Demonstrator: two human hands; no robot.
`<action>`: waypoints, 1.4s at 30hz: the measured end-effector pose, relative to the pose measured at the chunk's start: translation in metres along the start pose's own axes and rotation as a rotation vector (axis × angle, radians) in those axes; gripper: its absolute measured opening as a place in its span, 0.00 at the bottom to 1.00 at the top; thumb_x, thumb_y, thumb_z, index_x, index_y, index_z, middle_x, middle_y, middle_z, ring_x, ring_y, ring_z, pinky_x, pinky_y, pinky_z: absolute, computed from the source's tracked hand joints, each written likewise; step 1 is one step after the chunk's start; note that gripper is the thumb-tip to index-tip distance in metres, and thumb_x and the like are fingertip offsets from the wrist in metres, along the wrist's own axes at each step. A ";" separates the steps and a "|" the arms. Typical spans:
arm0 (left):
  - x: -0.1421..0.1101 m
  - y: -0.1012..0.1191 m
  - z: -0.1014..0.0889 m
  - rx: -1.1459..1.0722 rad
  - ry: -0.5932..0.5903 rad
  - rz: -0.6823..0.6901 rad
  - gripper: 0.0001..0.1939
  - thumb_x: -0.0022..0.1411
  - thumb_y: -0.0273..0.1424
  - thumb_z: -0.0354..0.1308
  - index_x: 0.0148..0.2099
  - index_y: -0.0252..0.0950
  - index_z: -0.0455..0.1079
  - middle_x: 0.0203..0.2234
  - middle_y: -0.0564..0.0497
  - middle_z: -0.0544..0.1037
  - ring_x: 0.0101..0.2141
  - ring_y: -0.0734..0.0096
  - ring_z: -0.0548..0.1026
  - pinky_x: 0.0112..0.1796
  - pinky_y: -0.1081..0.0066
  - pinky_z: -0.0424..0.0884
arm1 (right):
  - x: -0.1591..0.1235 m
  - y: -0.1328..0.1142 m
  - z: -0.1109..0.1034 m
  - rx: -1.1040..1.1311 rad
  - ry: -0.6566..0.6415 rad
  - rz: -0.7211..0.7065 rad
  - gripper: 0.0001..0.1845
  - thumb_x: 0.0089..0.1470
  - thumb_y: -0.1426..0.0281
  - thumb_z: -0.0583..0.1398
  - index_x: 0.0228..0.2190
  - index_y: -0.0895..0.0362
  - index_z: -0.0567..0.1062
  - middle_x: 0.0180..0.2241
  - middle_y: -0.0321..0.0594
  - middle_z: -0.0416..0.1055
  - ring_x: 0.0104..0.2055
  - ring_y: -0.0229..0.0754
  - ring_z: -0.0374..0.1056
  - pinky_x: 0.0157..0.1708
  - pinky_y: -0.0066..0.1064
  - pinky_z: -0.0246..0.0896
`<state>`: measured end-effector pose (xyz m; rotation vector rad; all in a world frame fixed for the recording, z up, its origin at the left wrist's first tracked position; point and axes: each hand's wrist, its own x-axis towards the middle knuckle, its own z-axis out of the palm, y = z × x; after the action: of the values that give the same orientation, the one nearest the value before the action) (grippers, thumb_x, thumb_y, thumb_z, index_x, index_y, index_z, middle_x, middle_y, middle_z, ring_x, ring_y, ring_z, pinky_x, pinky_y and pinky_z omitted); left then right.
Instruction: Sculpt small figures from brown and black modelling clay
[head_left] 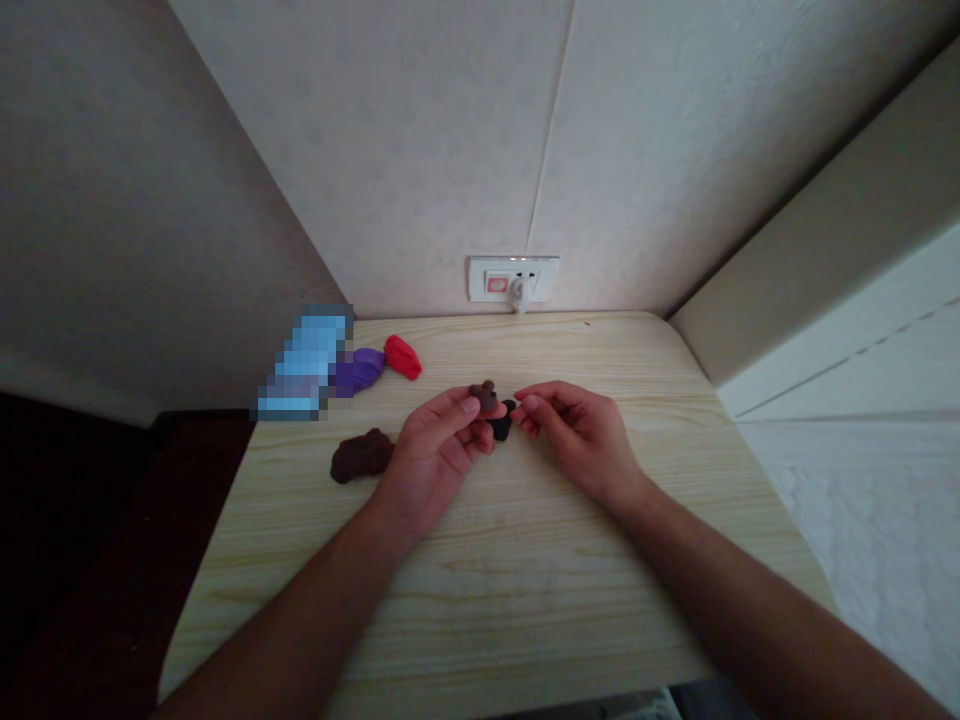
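My left hand [442, 440] is closed on a small brown clay animal head [486, 398] with two round ears, pinched between thumb and fingers above the table. Close by on the right, my right hand [574, 430] has thumb and forefinger pressed together; whatever sits between the tips is too small to make out. Under and between the hands lies a piece of black clay [501, 426]. A larger lump of dark brown clay [361, 456] rests on the table left of my left hand, partly hidden by it.
The light wood table [525, 580] meets a papered wall. Purple clay [365, 370] and red clay [403, 357] lie at the back left, near a pixelated blue flat object [304, 365]. A wall socket [480, 290] holds a white plug. Bedding [847, 520] is at the right.
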<state>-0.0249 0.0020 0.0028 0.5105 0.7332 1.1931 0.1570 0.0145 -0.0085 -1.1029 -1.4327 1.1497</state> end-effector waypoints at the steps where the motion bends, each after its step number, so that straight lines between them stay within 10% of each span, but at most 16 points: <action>1: 0.000 0.000 0.000 0.000 0.002 -0.001 0.08 0.55 0.28 0.70 0.39 0.31 0.81 0.32 0.45 0.84 0.27 0.76 0.75 0.30 0.77 0.71 | 0.000 -0.001 0.000 0.001 0.003 0.013 0.11 0.59 0.61 0.65 0.35 0.57 0.81 0.27 0.39 0.79 0.27 0.36 0.72 0.28 0.27 0.69; 7: 0.000 0.000 0.001 0.005 0.010 0.001 0.08 0.55 0.28 0.70 0.39 0.31 0.81 0.31 0.45 0.84 0.27 0.76 0.75 0.30 0.77 0.71 | 0.002 -0.002 0.000 -0.006 0.048 0.012 0.15 0.46 0.60 0.74 0.28 0.56 0.78 0.25 0.37 0.77 0.27 0.38 0.71 0.28 0.29 0.68; 15: 0.000 0.000 -0.001 0.007 0.002 -0.005 0.09 0.56 0.28 0.70 0.40 0.32 0.81 0.33 0.45 0.84 0.28 0.76 0.75 0.31 0.77 0.72 | -0.001 0.001 -0.001 0.000 0.030 0.021 0.12 0.58 0.62 0.66 0.41 0.56 0.83 0.33 0.41 0.82 0.29 0.37 0.73 0.32 0.29 0.71; 25: 0.000 0.000 -0.001 0.018 0.000 -0.005 0.09 0.57 0.29 0.70 0.41 0.31 0.80 0.33 0.45 0.84 0.27 0.77 0.75 0.31 0.77 0.71 | -0.001 -0.009 0.001 -0.010 0.104 -0.029 0.17 0.42 0.58 0.76 0.25 0.56 0.78 0.24 0.37 0.77 0.25 0.37 0.70 0.26 0.28 0.67; 34: 0.000 0.001 0.001 0.013 0.019 -0.011 0.09 0.54 0.29 0.71 0.38 0.31 0.80 0.32 0.45 0.84 0.28 0.75 0.75 0.31 0.76 0.71 | 0.000 -0.004 0.000 0.066 0.041 0.027 0.15 0.54 0.58 0.70 0.38 0.55 0.83 0.31 0.40 0.83 0.28 0.39 0.76 0.31 0.32 0.75; 42: -0.001 0.001 0.000 0.010 0.022 -0.019 0.10 0.55 0.28 0.70 0.40 0.31 0.80 0.33 0.45 0.84 0.28 0.75 0.75 0.31 0.76 0.71 | -0.002 -0.012 0.000 0.087 0.051 0.039 0.25 0.64 0.52 0.60 0.24 0.56 0.73 0.23 0.40 0.77 0.22 0.35 0.68 0.23 0.28 0.65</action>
<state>-0.0255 0.0017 0.0035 0.4982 0.7612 1.1797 0.1563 0.0112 0.0032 -1.0963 -1.3148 1.1917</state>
